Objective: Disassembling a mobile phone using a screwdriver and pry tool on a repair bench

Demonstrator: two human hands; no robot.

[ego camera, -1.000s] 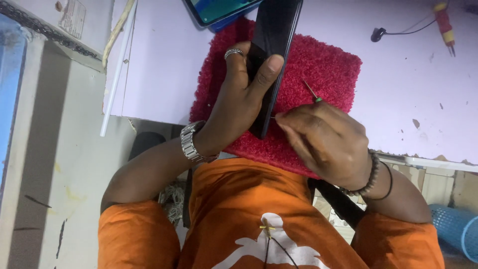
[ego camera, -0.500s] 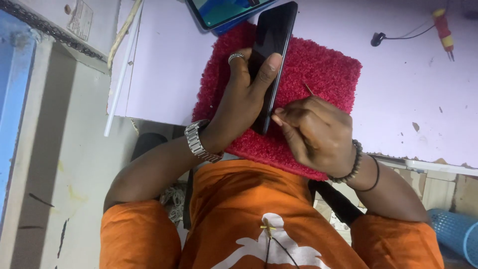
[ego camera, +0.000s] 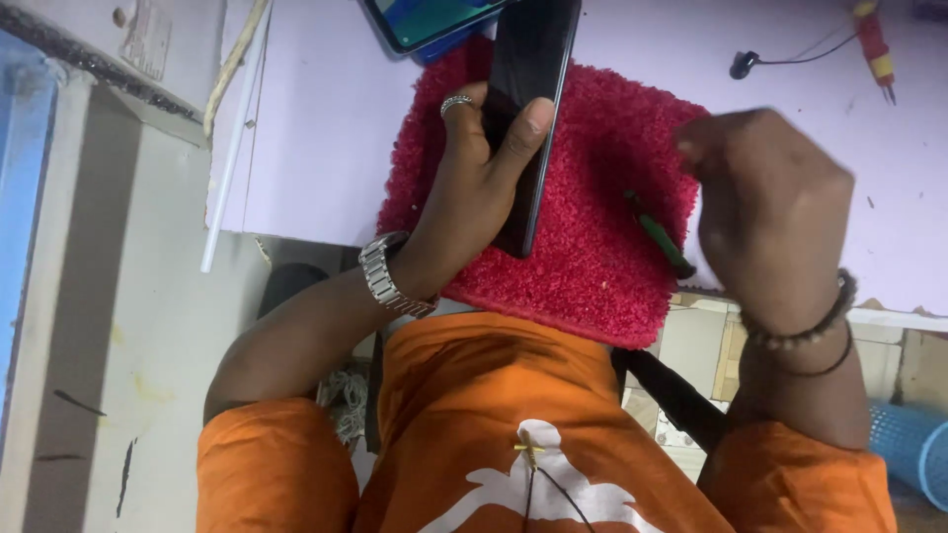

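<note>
Two hands show different states. Left hand [ego camera: 472, 188] keeps its fingers wrapped round the black rectangular phone [ego camera: 528, 109], standing it on edge on the red shaggy mat [ego camera: 602, 257]. Right hand [ego camera: 765, 197] has lifted off the phone's edge, fingers curled; the green-handled thin tool [ego camera: 660, 235] lies beneath it, grip uncertain. Probing appears interrupted.

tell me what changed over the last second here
The right hand lifted off the black phone and swung out to the right, a green-handled tool showing beneath it. The left hand keeps gripping the phone on the red mat.
</note>
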